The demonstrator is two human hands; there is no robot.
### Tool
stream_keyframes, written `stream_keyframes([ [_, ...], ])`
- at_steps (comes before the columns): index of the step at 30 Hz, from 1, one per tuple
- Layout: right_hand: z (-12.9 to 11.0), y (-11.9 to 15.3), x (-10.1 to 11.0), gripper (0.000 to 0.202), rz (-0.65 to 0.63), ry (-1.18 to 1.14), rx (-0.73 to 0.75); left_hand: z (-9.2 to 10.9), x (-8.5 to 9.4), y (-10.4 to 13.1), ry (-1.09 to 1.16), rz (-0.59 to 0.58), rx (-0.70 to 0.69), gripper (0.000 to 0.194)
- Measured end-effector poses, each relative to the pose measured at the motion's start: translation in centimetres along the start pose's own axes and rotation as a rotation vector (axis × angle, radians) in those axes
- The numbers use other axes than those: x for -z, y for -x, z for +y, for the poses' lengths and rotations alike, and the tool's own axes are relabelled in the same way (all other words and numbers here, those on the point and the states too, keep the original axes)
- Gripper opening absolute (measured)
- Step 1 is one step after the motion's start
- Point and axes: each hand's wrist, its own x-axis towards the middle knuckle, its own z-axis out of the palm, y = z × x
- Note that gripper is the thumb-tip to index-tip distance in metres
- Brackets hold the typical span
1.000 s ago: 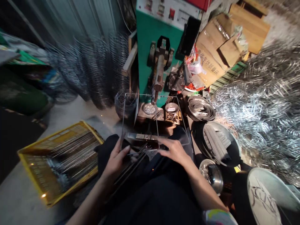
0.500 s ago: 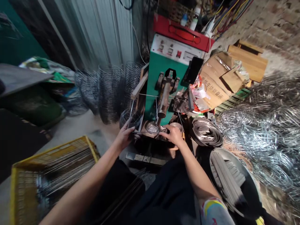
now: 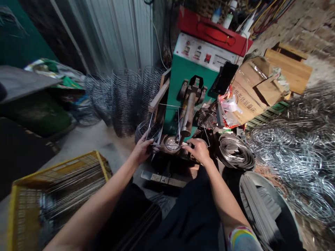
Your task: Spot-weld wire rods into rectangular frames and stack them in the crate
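**Wire frame (image 3: 179, 118) held up to machine (image 3: 176, 76)**

Head view. Frame: mid-picture, a thin rectangle with a middle wire, before the machine's green front. Left hand (image 3: 142, 150), just left of centre: grasping the frame near its lower left corner, thumb on top. Right hand (image 3: 200, 150), right of centre: thumb and fingers pinching the near wire. Middle wire runs just left of the machine's metal arm (image 3: 189, 111); contact between the two cannot be told.

Below the arm: dish (image 3: 165, 145) of small shiny bits, the near wire crossing over it. Stacked wire rings (image 3: 126, 104) upper left of centre, by the corrugated wall (image 3: 112, 35).

Lower left: yellow crate (image 3: 12, 212) with thin metal rods (image 3: 75, 186) lying lengthwise. Right of centre: coil (image 3: 237, 151) of metal strip. Lower right: basin (image 3: 288, 202) holding flat strips (image 3: 258, 205). Right edge: heap of bent wire (image 3: 300, 170), bright in the light. Upper right: carton (image 3: 246, 96), flaps up. Top, right of centre: bottles (image 3: 230, 15) beside the machine's red top (image 3: 190, 22).
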Motion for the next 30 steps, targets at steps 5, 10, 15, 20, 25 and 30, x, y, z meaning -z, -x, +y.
stream_keyframes([
  [5,0.5,0.1,-0.2,0.035,0.006,-0.064,0.034,0.2,0.2,0.1,-0.030,-0.011,0.003,0.094],
  [10,3.4,1.1,0.3,0.041,0.291,-0.007,-0.116,0.2,0.5,0.3,-0.060,0.009,0.036,0.089],
  [15,6.9,1.5,1.2,0.044,0.272,-0.261,-0.533,0.4,0.0,0.0,-0.016,0.024,0.035,0.095],
  [20,4.7,5.4,1.7,0.047,0.205,-0.415,-0.546,-0.3,-0.1,5.6,-0.043,0.006,0.026,0.098],
  [25,0.3,19.2,1.3,0.046,-0.020,-0.819,-0.661,-2.7,3.1,14.5,-0.008,-0.083,0.181,0.101],
  [30,-2.4,30.9,2.6,0.044,-0.123,-0.822,-0.808,1.0,4.9,15.0,0.082,-0.037,0.317,0.080],
])
